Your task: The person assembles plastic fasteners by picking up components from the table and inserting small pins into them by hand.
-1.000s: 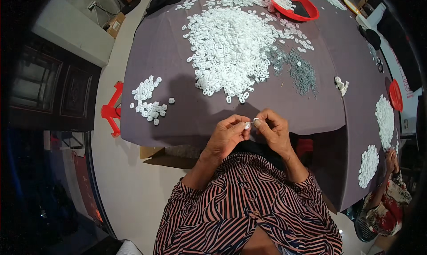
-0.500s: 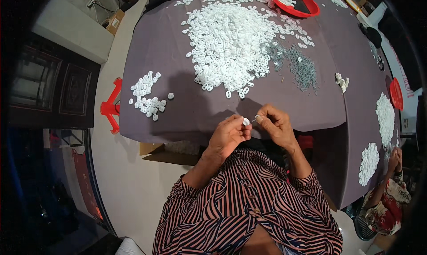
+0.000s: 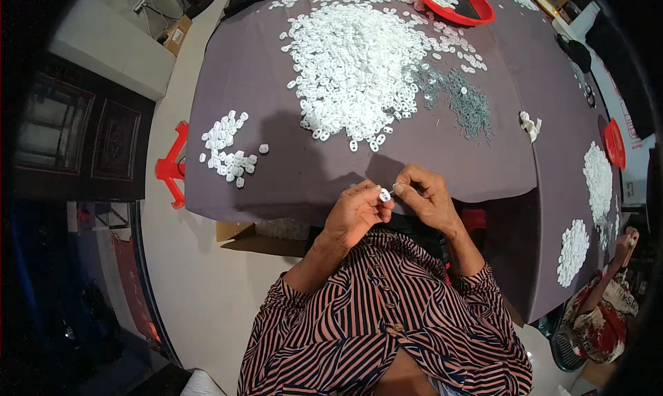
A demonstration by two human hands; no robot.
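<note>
Between the thumb and fingers of my left hand (image 3: 350, 213) is a small white oval plastic piece (image 3: 385, 195) with dark holes in its face. My right hand (image 3: 429, 197) is closed in a pinch just to its right, on a thin pin (image 3: 394, 189) whose tip meets the piece or lies right beside it; I cannot tell which. Both hands are in front of the table's near edge. Beyond them lies a large heap of similar white pieces (image 3: 359, 71), with a pile of thin grey pins (image 3: 471, 109) to its right.
A smaller group of white pieces (image 3: 231, 154) lies at the left of the cloth-covered table (image 3: 276, 182). A red tray (image 3: 476, 17) stands at the far side. Below the edge is a cardboard box (image 3: 259, 240). At the right, another person's hand (image 3: 627, 244) is near more white piles (image 3: 573, 254).
The white piece has turned in my left fingers, showing its holes, and sits slightly lower. My right fingers have come closer to it. The other person's hand at the right has shifted.
</note>
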